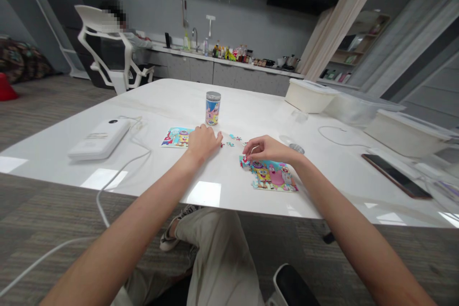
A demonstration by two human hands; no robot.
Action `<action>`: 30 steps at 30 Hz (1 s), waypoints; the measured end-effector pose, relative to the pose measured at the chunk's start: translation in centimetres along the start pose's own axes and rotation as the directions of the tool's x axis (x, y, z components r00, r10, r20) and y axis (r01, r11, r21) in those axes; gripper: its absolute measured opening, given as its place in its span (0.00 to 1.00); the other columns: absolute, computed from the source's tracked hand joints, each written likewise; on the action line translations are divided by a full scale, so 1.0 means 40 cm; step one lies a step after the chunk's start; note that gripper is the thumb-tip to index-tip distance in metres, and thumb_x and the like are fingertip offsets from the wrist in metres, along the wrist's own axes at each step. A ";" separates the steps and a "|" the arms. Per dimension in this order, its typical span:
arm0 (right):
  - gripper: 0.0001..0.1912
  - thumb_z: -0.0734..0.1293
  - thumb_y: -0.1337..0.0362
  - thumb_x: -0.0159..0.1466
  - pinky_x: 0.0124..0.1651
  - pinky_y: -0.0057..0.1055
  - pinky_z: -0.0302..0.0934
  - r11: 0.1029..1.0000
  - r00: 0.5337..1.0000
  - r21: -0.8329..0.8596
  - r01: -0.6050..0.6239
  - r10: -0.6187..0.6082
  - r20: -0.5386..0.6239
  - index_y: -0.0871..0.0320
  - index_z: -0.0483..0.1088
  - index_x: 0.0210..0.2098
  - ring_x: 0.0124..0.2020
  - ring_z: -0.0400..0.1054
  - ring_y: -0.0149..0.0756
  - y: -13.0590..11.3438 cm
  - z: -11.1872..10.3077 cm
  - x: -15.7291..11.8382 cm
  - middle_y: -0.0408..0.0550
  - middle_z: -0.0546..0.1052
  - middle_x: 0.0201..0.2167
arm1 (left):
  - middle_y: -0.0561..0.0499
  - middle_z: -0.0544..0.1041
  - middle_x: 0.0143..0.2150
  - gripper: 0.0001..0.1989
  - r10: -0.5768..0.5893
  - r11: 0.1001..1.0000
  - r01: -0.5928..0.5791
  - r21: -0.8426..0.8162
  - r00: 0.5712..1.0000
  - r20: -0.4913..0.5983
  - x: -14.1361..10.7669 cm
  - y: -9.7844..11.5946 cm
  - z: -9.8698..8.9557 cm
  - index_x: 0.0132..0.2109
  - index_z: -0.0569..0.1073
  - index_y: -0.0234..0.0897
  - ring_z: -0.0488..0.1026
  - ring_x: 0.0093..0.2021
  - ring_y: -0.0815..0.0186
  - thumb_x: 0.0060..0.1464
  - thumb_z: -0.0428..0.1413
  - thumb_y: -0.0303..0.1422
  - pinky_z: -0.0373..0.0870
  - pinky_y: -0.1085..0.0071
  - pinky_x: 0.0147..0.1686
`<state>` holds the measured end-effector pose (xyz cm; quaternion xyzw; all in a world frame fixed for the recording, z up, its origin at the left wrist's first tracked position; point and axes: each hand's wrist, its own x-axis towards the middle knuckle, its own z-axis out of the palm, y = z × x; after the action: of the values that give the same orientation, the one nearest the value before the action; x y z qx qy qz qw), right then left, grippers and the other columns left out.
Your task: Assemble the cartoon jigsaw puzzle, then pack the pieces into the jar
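A partly assembled cartoon jigsaw puzzle (274,177) lies near the table's front edge. My right hand (263,149) is over its upper left corner, thumb and fingers pinched on a small puzzle piece (245,161). My left hand (204,139) rests on the table, fingers slightly bent and apart, covering the right end of a cartoon picture card (175,137). No object shows in it. Several loose puzzle pieces (230,144) lie between the hands. Behind them stands a cartoon-printed can (213,108) with a silver lid.
A white power bank (100,139) with a cable is at the left of the white table (161,100). At the right are a phone (396,175), a round metal lid (297,148) and plastic boxes (310,95). A person sits beyond a white chair (120,76).
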<state>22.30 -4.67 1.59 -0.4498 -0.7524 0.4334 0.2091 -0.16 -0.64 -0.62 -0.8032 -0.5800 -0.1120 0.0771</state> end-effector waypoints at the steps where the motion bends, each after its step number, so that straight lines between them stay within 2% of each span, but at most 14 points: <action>1: 0.12 0.72 0.61 0.54 0.36 0.27 0.67 1.000 1.000 -0.007 -0.002 0.002 -0.002 0.60 0.75 0.36 0.32 0.74 0.31 0.000 0.000 0.000 0.47 0.80 0.31 | 0.29 0.74 0.45 0.26 -0.022 1.000 0.022 0.005 0.999 -0.024 -0.001 0.002 -0.002 0.47 0.72 0.23 0.71 0.46 0.49 0.65 0.37 0.41 0.65 0.62 0.38; 3: 0.12 0.72 0.61 0.54 0.35 0.27 0.68 1.000 1.000 -0.020 -0.003 0.003 -0.006 0.60 0.75 0.36 0.32 0.74 0.31 0.000 -0.001 0.000 0.47 0.80 0.31 | 0.32 0.75 0.44 0.25 -0.086 0.996 0.087 0.018 0.993 -0.081 -0.002 0.005 -0.008 0.45 0.73 0.26 0.72 0.45 0.51 0.64 0.40 0.42 0.65 0.64 0.37; 4: 0.12 0.72 0.61 0.53 0.35 0.27 0.68 1.000 1.000 -0.024 -0.001 0.001 -0.010 0.60 0.75 0.36 0.31 0.73 0.31 0.001 -0.001 0.001 0.46 0.79 0.32 | 0.33 0.75 0.43 0.24 -0.082 0.996 0.084 0.021 0.991 -0.104 -0.001 0.005 -0.010 0.45 0.73 0.27 0.72 0.45 0.51 0.64 0.40 0.42 0.65 0.64 0.37; 8: 0.11 0.72 0.62 0.53 0.35 0.27 0.68 1.000 0.997 -0.001 0.010 -0.010 -0.072 0.60 0.75 0.35 0.31 0.74 0.31 0.017 -0.007 0.009 0.46 0.79 0.32 | 0.35 0.76 0.41 0.22 -0.012 0.999 0.019 0.036 0.984 -0.178 0.012 -0.014 -0.024 0.43 0.73 0.27 0.72 0.44 0.52 0.64 0.39 0.38 0.65 0.63 0.38; 11: 0.08 0.70 0.65 0.55 0.34 0.27 0.67 1.000 0.979 0.007 -0.015 0.016 -0.202 0.60 0.74 0.34 0.31 0.74 0.31 0.039 -0.017 0.020 0.48 0.79 0.33 | 0.37 0.76 0.42 0.19 0.082 0.997 -0.076 0.032 0.973 -0.217 0.023 -0.043 -0.037 0.46 0.73 0.28 0.72 0.44 0.54 0.63 0.40 0.33 0.64 0.62 0.41; 16: 0.05 0.67 0.69 0.56 0.37 0.29 0.65 0.981 0.865 -0.142 -0.129 0.041 -0.501 0.60 0.74 0.33 0.32 0.73 0.34 0.080 -0.045 0.036 0.49 0.80 0.32 | 0.39 0.75 0.43 0.15 0.259 0.966 -0.249 0.072 0.928 -0.266 0.028 -0.062 -0.051 0.45 0.72 0.31 0.71 0.46 0.56 0.60 0.43 0.28 0.63 0.62 0.43; 20: 0.04 0.68 0.69 0.56 0.41 0.30 0.64 0.946 0.817 -0.222 -0.236 0.070 -0.573 0.59 0.75 0.31 0.35 0.73 0.36 0.103 -0.059 0.039 0.48 0.80 0.31 | 0.39 0.75 0.41 0.13 0.353 0.936 -0.337 0.104 0.895 -0.272 0.026 -0.054 -0.049 0.41 0.72 0.32 0.72 0.45 0.56 0.60 0.43 0.28 0.62 0.61 0.43; 22: 0.05 0.67 0.70 0.56 0.42 0.31 0.64 0.905 0.795 -0.292 -0.308 0.076 -0.601 0.58 0.76 0.30 0.35 0.73 0.36 0.111 -0.058 0.039 0.48 0.79 0.31 | 0.40 0.76 0.40 0.13 0.400 0.917 -0.386 0.104 0.886 -0.235 0.026 -0.052 -0.046 0.39 0.73 0.32 0.72 0.43 0.57 0.59 0.43 0.28 0.62 0.61 0.43; 24: 0.08 0.66 0.73 0.56 0.44 0.32 0.63 0.857 0.793 -0.395 -0.332 0.027 -0.608 0.59 0.77 0.32 0.35 0.71 0.36 0.114 -0.054 0.040 0.49 0.78 0.34 | 0.41 0.77 0.39 0.13 0.468 0.884 -0.458 0.097 0.867 -0.169 0.026 -0.052 -0.044 0.38 0.73 0.32 0.72 0.41 0.58 0.59 0.44 0.28 0.62 0.62 0.42; 25: 0.10 0.65 0.74 0.56 0.46 0.33 0.63 0.840 0.807 -0.448 -0.305 -0.022 -0.590 0.59 0.77 0.33 0.35 0.71 0.35 0.113 -0.050 0.042 0.50 0.77 0.36 | 0.42 0.77 0.38 0.13 0.499 0.867 -0.490 0.092 0.856 -0.138 0.026 -0.051 -0.044 0.38 0.73 0.33 0.73 0.40 0.59 0.58 0.44 0.27 0.61 0.62 0.42; 28: 0.12 0.65 0.72 0.59 0.49 0.33 0.62 0.823 0.868 -0.557 -0.115 -0.189 -0.460 0.58 0.77 0.39 0.38 0.69 0.34 0.108 -0.032 0.047 0.50 0.73 0.41 | 0.43 0.77 0.37 0.13 0.552 0.834 -0.547 0.071 0.830 -0.086 0.023 -0.046 -0.042 0.37 0.74 0.33 0.73 0.39 0.60 0.57 0.45 0.27 0.61 0.62 0.43; 30: 0.11 0.67 0.68 0.60 0.48 0.32 0.62 0.820 0.899 -0.573 -0.014 -0.240 -0.365 0.57 0.77 0.41 0.39 0.68 0.34 0.106 -0.020 0.050 0.50 0.72 0.41 | 0.43 0.77 0.37 0.13 0.562 0.827 -0.559 0.064 0.824 -0.075 0.021 -0.040 -0.041 0.37 0.74 0.33 0.73 0.39 0.60 0.58 0.45 0.28 0.61 0.62 0.43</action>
<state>23.93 -1.66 -1.70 -0.5270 -0.8088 0.0718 0.2508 -1.59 0.23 1.16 -0.9304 -0.3167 -0.1093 0.1487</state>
